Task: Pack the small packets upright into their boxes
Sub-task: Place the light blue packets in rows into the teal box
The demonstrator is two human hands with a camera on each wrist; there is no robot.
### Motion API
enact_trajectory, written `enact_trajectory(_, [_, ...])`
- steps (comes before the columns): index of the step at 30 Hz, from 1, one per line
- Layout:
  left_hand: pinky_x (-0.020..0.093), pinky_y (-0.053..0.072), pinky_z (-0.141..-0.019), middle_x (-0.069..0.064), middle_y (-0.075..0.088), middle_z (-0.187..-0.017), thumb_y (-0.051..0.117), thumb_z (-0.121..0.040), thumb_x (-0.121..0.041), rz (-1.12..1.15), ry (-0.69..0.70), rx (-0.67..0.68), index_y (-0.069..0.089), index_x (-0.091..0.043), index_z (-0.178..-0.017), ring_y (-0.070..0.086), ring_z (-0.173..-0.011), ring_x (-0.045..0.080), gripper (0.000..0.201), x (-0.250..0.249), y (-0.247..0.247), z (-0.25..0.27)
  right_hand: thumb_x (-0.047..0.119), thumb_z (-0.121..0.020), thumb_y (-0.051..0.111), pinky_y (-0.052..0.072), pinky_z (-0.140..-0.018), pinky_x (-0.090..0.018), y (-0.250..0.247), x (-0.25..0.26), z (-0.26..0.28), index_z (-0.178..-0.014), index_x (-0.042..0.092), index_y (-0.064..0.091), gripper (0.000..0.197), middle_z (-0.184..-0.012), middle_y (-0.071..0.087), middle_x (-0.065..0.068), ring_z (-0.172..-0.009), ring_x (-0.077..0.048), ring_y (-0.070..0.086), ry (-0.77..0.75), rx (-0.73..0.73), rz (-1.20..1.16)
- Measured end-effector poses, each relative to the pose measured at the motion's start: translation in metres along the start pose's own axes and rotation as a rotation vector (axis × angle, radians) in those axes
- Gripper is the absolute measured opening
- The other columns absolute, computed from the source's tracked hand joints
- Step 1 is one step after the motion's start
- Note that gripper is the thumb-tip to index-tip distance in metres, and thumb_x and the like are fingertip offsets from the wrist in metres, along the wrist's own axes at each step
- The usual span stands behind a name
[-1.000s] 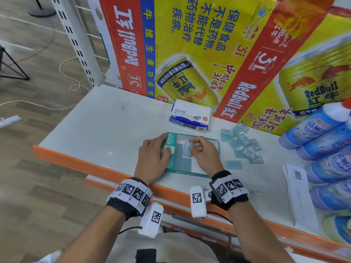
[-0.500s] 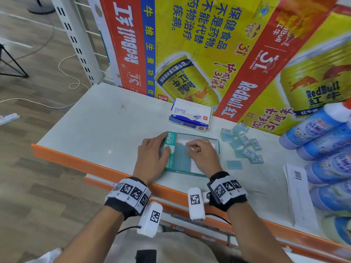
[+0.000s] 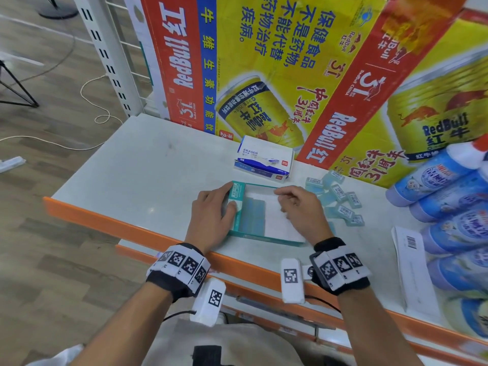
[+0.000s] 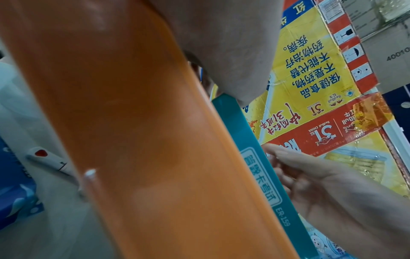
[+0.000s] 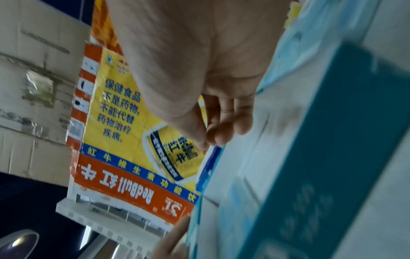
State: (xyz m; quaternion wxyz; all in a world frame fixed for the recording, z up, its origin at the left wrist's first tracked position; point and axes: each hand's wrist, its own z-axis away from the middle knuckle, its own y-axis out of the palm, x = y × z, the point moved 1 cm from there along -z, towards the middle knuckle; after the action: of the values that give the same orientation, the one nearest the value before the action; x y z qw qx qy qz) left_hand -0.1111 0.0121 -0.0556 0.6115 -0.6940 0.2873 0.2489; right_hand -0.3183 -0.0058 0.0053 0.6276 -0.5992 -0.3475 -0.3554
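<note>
The teal open-top box (image 3: 239,190) lies flat on the white shelf (image 3: 137,170), at the centre of the head view. Pale blue eraser packets (image 3: 253,215) fill the left part of its interior; the right part shows white. Whether these packets stand upright cannot be told.

The left hand (image 3: 211,217) rests on the shelf against the box's left wall, fingers straight, thumb over the rim; it grasps nothing. The right hand (image 3: 301,210) sits over the box's right side with fingers loosely curled; the right wrist view shows thumb and fingertips (image 5: 221,135) drawn together, but whether they pinch a packet cannot be told.

Loose packets (image 3: 340,204) lie in a scatter just right of the box. A closed box marked ERASER (image 3: 264,161) sits above it in the frame, apart. Blue bottles (image 3: 449,191) lie stacked at the right edge
</note>
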Motion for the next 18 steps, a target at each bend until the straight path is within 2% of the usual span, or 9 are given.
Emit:
enact_trajectory(2, [0.027, 0.027, -0.092, -0.004, 0.051, -0.137, 0.030, -0.092, -0.044, -0.005, 0.005, -0.003, 0.034, -0.031, -0.142, 0.038, -0.120, 0.014, 0.052, -0.001, 0.000, 0.000, 0.005, -0.090, 0.054, 0.043, -0.055, -0.008, -0.019, -0.002, 0.003, -0.093, 0.017, 0.068, 0.019, -0.078, 0.063, 0.005, -0.068, -0.009, 0.056, -0.005, -0.042, -0.033])
enact_trajectory(4, [0.027, 0.027, -0.092, -0.003, 0.052, -0.136, 0.030, -0.092, -0.044, -0.001, 0.011, -0.010, 0.035, -0.029, -0.142, 0.038, -0.118, 0.014, 0.053, -0.002, -0.001, 0.001, 0.003, -0.089, 0.054, 0.043, -0.055, -0.008, -0.037, -0.007, 0.004, -0.091, 0.014, 0.068, 0.018, -0.074, 0.062, 0.008, -0.066, -0.009, 0.056, 0.014, -0.095, -0.034])
enact_trajectory(5, [0.028, 0.028, -0.091, -0.002, 0.053, -0.135, 0.030, -0.091, -0.043, 0.003, 0.015, -0.013, 0.036, -0.028, -0.142, 0.038, -0.116, 0.014, 0.053, -0.002, -0.001, 0.001, 0.003, -0.088, 0.055, 0.044, -0.058, -0.012, -0.045, -0.011, 0.005, -0.091, 0.014, 0.069, 0.018, -0.074, 0.063, 0.008, -0.067, -0.008, 0.057, 0.033, -0.125, -0.014])
enact_trajectory(7, [0.030, 0.031, -0.092, 0.000, 0.055, -0.133, 0.031, -0.091, -0.042, 0.006, 0.019, -0.016, 0.037, -0.026, -0.141, 0.039, -0.114, 0.016, 0.053, -0.003, -0.003, 0.000, 0.000, -0.087, 0.054, 0.048, -0.073, -0.023, -0.059, -0.020, 0.007, -0.092, 0.012, 0.069, 0.019, -0.083, 0.067, 0.003, -0.076, -0.012, 0.061, 0.070, -0.156, 0.088])
enact_trajectory(8, [0.032, 0.032, -0.093, 0.000, 0.055, -0.133, 0.031, -0.091, -0.041, 0.003, 0.016, -0.013, 0.037, -0.026, -0.141, 0.039, -0.114, 0.016, 0.053, -0.004, -0.004, 0.000, -0.002, -0.086, 0.053, 0.048, -0.081, -0.027, -0.063, -0.025, 0.008, -0.094, 0.009, 0.069, 0.021, -0.090, 0.069, -0.003, -0.084, -0.015, 0.062, 0.085, -0.147, 0.164])
enact_trajectory(9, [0.033, 0.033, -0.094, 0.000, 0.055, -0.133, 0.030, -0.091, -0.041, 0.000, 0.013, -0.009, 0.037, -0.026, -0.141, 0.039, -0.114, 0.017, 0.053, -0.004, -0.004, 0.000, -0.005, -0.084, 0.053, 0.046, -0.086, -0.026, -0.067, -0.030, 0.010, -0.096, 0.007, 0.069, 0.023, -0.098, 0.069, -0.007, -0.090, -0.017, 0.061, 0.102, -0.130, 0.242])
enact_trajectory(13, [0.032, 0.032, -0.093, 0.000, 0.055, -0.132, 0.031, -0.091, -0.042, -0.005, 0.012, -0.006, 0.037, -0.026, -0.141, 0.039, -0.114, 0.017, 0.053, -0.003, -0.003, 0.000, -0.010, -0.075, 0.059, 0.037, -0.082, -0.015, -0.074, -0.042, 0.018, -0.105, 0.006, 0.068, 0.036, -0.110, 0.064, -0.011, -0.095, -0.017, 0.058, 0.180, -0.035, 0.443])
enact_trajectory(18, [0.032, 0.032, -0.095, 0.000, 0.055, -0.132, 0.031, -0.091, -0.042, -0.001, 0.007, -0.003, 0.036, -0.027, -0.142, 0.039, -0.114, 0.016, 0.053, -0.003, -0.003, 0.000, -0.007, -0.074, 0.062, 0.038, -0.083, -0.018, -0.075, -0.043, 0.021, -0.109, 0.009, 0.068, 0.039, -0.109, 0.062, -0.011, -0.090, -0.014, 0.054, 0.166, 0.034, 0.509])
